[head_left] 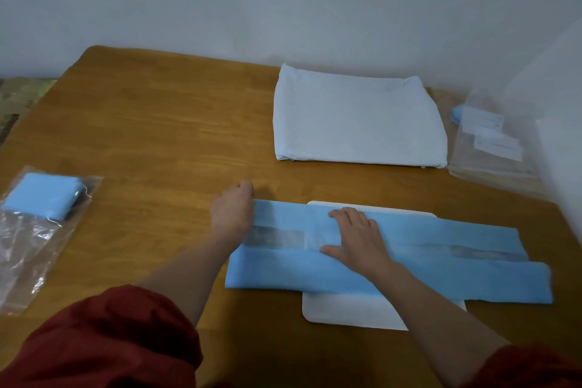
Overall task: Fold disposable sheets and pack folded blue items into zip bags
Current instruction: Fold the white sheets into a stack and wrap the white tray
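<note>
A long blue sheet [441,280], already folded lengthwise into a band, is laid across a white board [346,313] on the table [157,120], directly under both hands. The right hand [357,241] is spread flat, palm down, on the middle of the band where it crosses the board. It is judged to be placed there as an anchor, so that the light material is not dragged while the end is handled. The left hand [233,214] is set at the band's left end with its fingers bent down over the far corner. That end appears to be gripped, though the fingertips are hidden behind the hand. A crosswise fold is probably being prepared, with the left end to be brought over towards the right hand and the board serving as a template for the width. Well to the left of the left hand, a folded blue item [42,195] is seen inside a clear zip bag [25,255], so one pack is taken as done and put out of the working space. Beyond the right hand a white folded sheet [356,123] is kept within reach, and further to its right a stack of zip bags [491,145] is held ready. Care will be needed with the free right end, which is not held down.
</note>
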